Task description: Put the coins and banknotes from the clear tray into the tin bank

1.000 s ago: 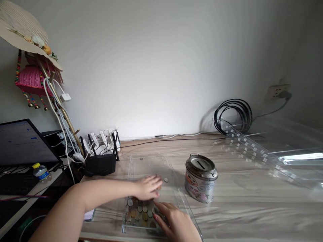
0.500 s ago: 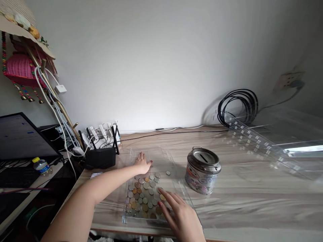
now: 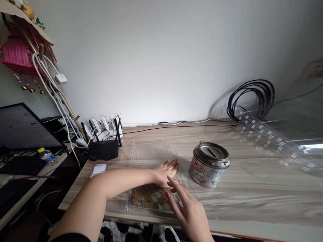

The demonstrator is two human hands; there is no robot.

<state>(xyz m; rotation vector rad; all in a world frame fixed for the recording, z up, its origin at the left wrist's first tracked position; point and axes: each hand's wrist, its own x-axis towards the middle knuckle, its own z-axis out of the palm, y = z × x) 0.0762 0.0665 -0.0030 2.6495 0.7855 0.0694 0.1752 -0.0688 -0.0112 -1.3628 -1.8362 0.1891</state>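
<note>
Many coins (image 3: 154, 197) in silver, copper and yellow tones lie gathered along the near side of a clear plastic tray (image 3: 146, 153) on the wooden table. My left hand (image 3: 165, 173) reaches across the tray, palm down with fingers stretched towards its right side, just beyond the coins. At the tray's near right, my right hand (image 3: 188, 206) hovers or rests over the coins, thumb and fingers apart; some coins are hidden under it. To the right of the tray stands a round tin coin bank (image 3: 209, 164) with a slotted metal lid and floral print.
A black router (image 3: 104, 149) stands at the table's back left, beside white plugs and cables. A coil of black cable (image 3: 249, 97) leans on the wall near a clear plastic rack (image 3: 267, 132). Further left are a laptop (image 3: 25, 129) and a small bottle (image 3: 46, 156).
My left hand has moved right and nearer across the tray, from its far left part. The coins now lie closer together at the near side. My right hand stays over the near right.
</note>
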